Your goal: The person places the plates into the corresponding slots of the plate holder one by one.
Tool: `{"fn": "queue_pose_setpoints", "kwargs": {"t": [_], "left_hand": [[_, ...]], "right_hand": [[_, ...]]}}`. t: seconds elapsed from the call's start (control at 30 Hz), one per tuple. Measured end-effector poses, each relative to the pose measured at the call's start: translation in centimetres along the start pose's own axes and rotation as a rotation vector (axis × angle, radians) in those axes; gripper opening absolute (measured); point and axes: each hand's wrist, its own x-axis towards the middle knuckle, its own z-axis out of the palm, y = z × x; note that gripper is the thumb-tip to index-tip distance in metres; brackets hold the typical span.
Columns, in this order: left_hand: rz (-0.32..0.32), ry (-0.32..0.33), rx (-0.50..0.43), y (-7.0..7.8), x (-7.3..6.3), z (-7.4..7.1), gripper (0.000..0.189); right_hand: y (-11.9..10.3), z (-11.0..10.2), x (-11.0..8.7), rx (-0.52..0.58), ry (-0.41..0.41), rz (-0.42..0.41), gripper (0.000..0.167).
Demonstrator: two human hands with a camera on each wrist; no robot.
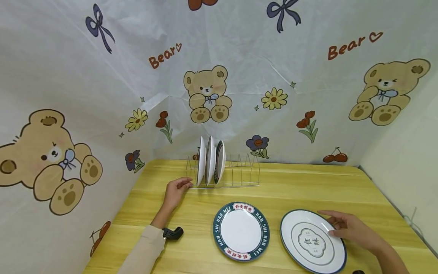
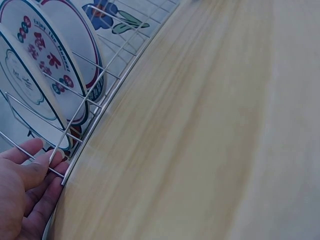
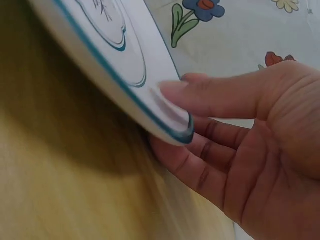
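Observation:
My right hand (image 1: 354, 232) pinches the right rim of a white plate (image 1: 313, 241) with a thin blue edge and a grey emblem, thumb on top and fingers beneath. In the right wrist view this plate (image 3: 135, 65) tilts, with a shadow on the wood under it. At the back, my left hand (image 1: 176, 192) grips the lower left corner of a wire dish rack (image 1: 241, 184); in the left wrist view its thumb and fingers (image 2: 35, 185) close round the wire. Three plates (image 1: 211, 161) stand upright in the rack's left half.
A white plate with a dark green lettered rim (image 1: 241, 231) lies flat on the wooden table (image 1: 191, 243), between my forearms. Behind the rack hangs a white cloth (image 1: 239, 76) printed with bears and flowers. A small black object (image 1: 358, 271) shows at the bottom edge.

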Motion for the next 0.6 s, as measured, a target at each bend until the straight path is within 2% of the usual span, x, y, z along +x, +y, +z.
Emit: {"fn": "queue_pose_setpoints", "kwargs": {"t": [0.1,0.27,0.37,0.5,0.6], "left_hand": [[0.005,-0.002,0.008,-0.04,0.03,-0.06,0.019],[-0.001,0.008,0.023,-0.23,-0.01,-0.26,0.018],[-0.007,0.007,0.018,-0.30,0.01,-0.31,0.018],[0.004,0.000,0.011,-0.26,0.03,-0.22,0.019],[0.011,-0.004,0.013,-0.24,0.05,-0.15,0.019]], "right_hand": [[0.18,-0.04,-0.08,0.045,-0.023,-0.001,0.058],[-0.19,-0.29,-0.30,0.193,-0.093,0.076,0.064],[-0.19,-0.32,-0.18,0.384,-0.180,0.075,0.064],[0.10,-0.10,0.23,0.672,-0.308,0.022,0.060],[0.17,0.29,0.32,0.732,-0.299,-0.016,0.061]]}}
